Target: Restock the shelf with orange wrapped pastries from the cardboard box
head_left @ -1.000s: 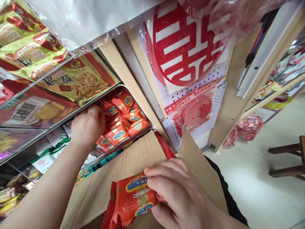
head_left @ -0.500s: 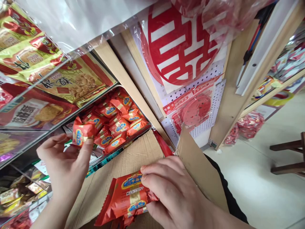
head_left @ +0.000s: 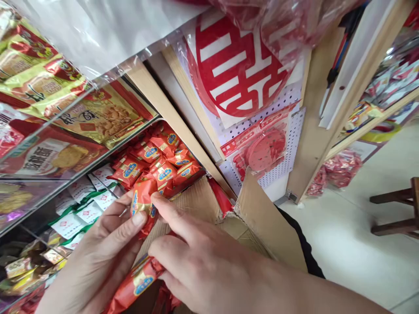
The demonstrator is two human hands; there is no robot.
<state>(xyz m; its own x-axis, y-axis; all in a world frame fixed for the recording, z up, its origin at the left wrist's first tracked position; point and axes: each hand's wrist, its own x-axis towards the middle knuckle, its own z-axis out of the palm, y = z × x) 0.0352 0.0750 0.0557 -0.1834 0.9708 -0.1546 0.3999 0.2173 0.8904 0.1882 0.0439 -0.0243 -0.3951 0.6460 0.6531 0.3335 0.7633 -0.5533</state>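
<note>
My left hand (head_left: 101, 248) pinches a small red snack packet (head_left: 142, 205) with a blue and gold label, thumb on its front. My right hand (head_left: 199, 261) meets it: the forefinger touches that same packet while the other fingers clamp a larger red packet (head_left: 134, 283) low over the open cardboard box (head_left: 262, 218). Just beyond the hands, a shelf bin holds a heap of like red packets (head_left: 157, 157).
Glass-fronted shelves (head_left: 49, 144) at left hold biscuit bags and white-green sachets (head_left: 81, 209). A pegboard (head_left: 288, 144) with red paper decorations hangs ahead. A wooden post (head_left: 314, 131) stands right of it. Pale floor and a dark wooden stool (head_left: 396, 213) lie at right.
My left hand drew out of the shelf bin with a small red packet and came down to the box. My right hand rose to meet it, tilting its larger packet lower.
</note>
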